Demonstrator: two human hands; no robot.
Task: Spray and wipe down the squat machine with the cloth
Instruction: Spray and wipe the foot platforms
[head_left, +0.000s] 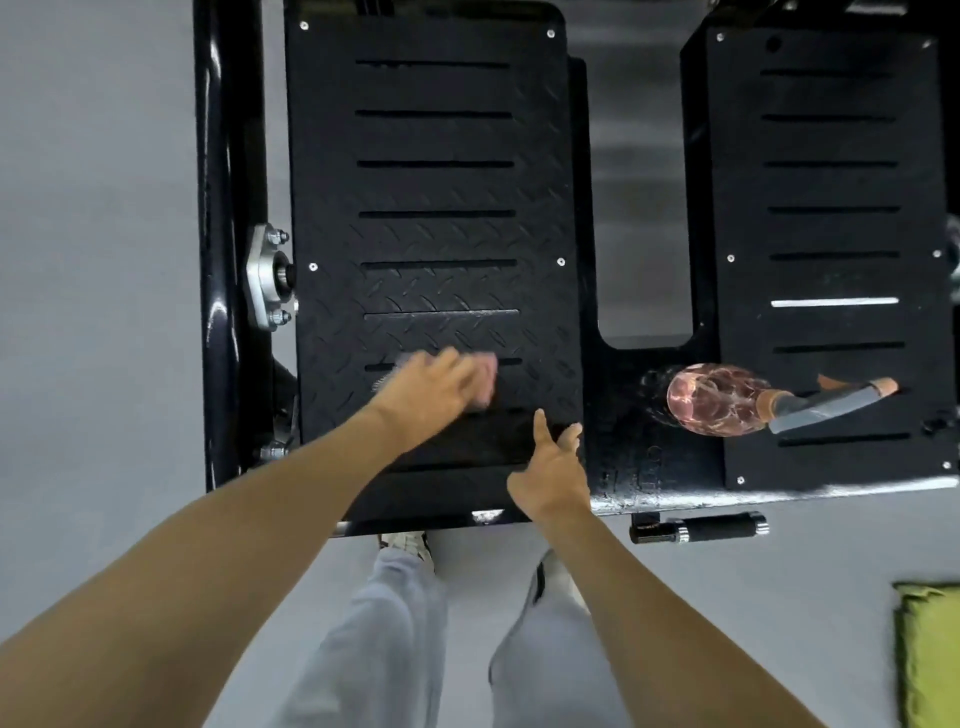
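Left hand (431, 387) on pink cloth (487, 382), left footplate (436, 182) — grip blurred, cannot tell. Right hand (550, 467), 4 o'clock of it: fingers loose, empty. Spray bottle (727, 397), 3 o'clock — lying flat.

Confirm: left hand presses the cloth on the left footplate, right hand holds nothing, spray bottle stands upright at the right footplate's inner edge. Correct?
One error: the spray bottle lies on its side, not upright, at the inner edge of the right footplate. The rest holds: the left hand presses the cloth on the left footplate, and the right hand holds nothing. The head view shows it.
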